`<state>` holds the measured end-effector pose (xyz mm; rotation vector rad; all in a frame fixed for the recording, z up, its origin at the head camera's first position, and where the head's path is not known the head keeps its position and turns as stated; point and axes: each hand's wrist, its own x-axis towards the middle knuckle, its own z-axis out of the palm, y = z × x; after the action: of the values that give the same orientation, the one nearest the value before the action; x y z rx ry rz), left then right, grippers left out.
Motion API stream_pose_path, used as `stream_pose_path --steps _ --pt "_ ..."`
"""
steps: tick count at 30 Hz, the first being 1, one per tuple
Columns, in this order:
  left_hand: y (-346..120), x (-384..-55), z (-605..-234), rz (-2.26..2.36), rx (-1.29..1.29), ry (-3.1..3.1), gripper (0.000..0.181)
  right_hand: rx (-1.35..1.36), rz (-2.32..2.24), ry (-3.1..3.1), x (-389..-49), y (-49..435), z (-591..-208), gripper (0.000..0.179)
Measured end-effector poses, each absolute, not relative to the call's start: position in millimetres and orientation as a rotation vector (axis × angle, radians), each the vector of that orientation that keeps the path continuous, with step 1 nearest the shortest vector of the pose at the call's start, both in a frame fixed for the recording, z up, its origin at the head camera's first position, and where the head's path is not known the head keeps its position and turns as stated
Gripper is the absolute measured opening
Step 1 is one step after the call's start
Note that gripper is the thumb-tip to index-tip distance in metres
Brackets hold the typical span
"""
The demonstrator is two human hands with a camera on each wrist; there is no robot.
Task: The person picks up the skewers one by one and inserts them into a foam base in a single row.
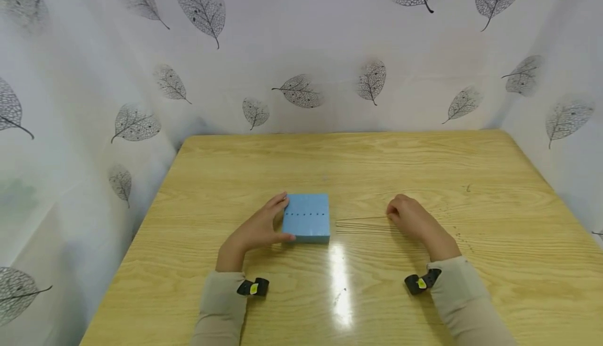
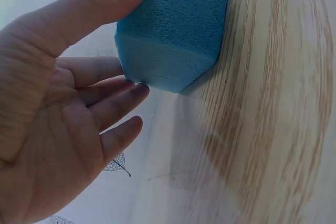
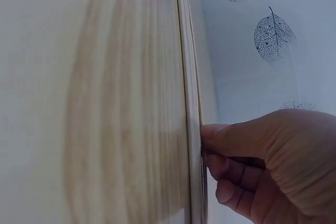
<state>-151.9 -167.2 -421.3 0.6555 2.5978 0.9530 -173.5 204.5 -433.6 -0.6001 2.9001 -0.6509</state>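
A light-blue foam block [image 1: 306,228] with a row of small dark holes across its top lies flat on the table. My left hand [image 1: 256,229] holds it from the left, the thumb at the near side and the fingers at the far corner. In the left wrist view the thumb and fingers straddle the end of the block [image 2: 173,22]. Right of the block, several thin sticks [image 1: 365,229] lie side by side. My right hand [image 1: 415,224] pinches one thin stick [image 1: 360,219] near its right end; its left tip points toward the block, apart from it.
The wood-grain table [image 1: 330,168] has a glossy light reflection in front of the block. A white curtain [image 1: 330,47] with leaf prints hangs behind and at both sides. Black straps [image 1: 254,287] are worn at both cuffs.
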Motion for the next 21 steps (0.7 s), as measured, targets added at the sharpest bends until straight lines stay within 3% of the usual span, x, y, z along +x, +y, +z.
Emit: stream_pose_path --steps 13,21 --pt "-167.9 -150.9 -419.2 0.995 0.666 2.577 0.093 -0.74 -0.512 2.865 -176.1 206.7 -430.3 0.01" --pt "-168.2 -152.4 -419.7 0.962 0.663 2.587 0.093 -0.594 -0.508 2.877 -176.3 211.6 -421.1 0.012"
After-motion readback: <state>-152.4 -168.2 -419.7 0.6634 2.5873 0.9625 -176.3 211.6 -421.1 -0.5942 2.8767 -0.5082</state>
